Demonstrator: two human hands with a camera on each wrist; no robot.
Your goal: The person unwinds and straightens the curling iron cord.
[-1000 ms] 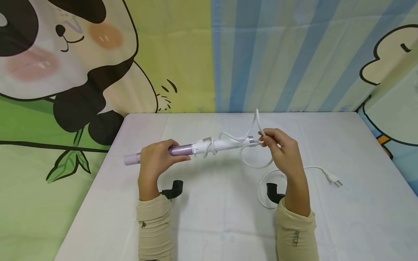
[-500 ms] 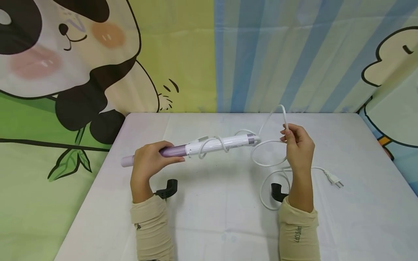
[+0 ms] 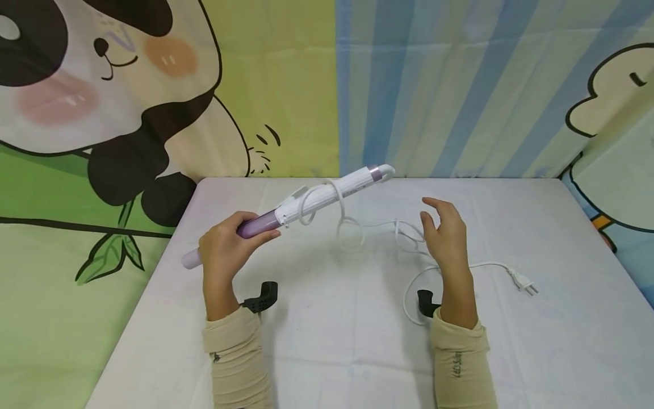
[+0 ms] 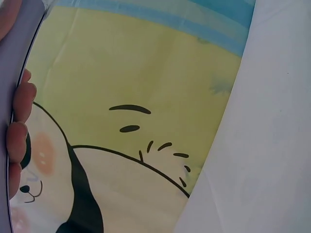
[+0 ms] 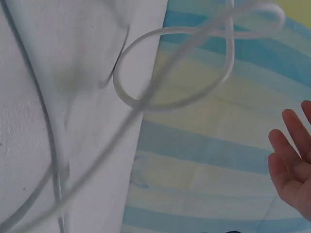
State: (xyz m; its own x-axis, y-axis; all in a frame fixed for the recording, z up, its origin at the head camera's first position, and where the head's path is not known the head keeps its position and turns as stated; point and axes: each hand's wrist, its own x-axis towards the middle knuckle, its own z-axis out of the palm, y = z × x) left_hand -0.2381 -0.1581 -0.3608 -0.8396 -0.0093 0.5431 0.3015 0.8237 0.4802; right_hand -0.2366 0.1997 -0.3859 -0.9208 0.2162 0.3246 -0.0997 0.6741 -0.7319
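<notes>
In the head view, my left hand (image 3: 223, 245) grips the purple barrel of a curling iron (image 3: 327, 196), which tilts with its white handle up to the right. A white cord (image 3: 343, 205) loops loosely round the handle and trails down to the right. Curled fingers (image 4: 23, 102) of that hand show at the left edge of the left wrist view, against the purple barrel (image 4: 19, 53). My right hand (image 3: 447, 236) hovers with fingers apart, holding nothing. Blurred cord loops (image 5: 180, 63) hang beside it in the right wrist view.
A white table (image 3: 352, 335) lies below, with a patterned cloth (image 3: 286, 85) rising behind its far edge. The cord's two-pin plug (image 3: 522, 280) rests at the right, beyond my right wrist. Black wrist mounts (image 3: 263, 297) stick out from both sleeves.
My right hand has let go of the cord and come back left, after pulling it to the right. Cord loops have dropped. My left hand has tilted the curling iron's handle end upward.
</notes>
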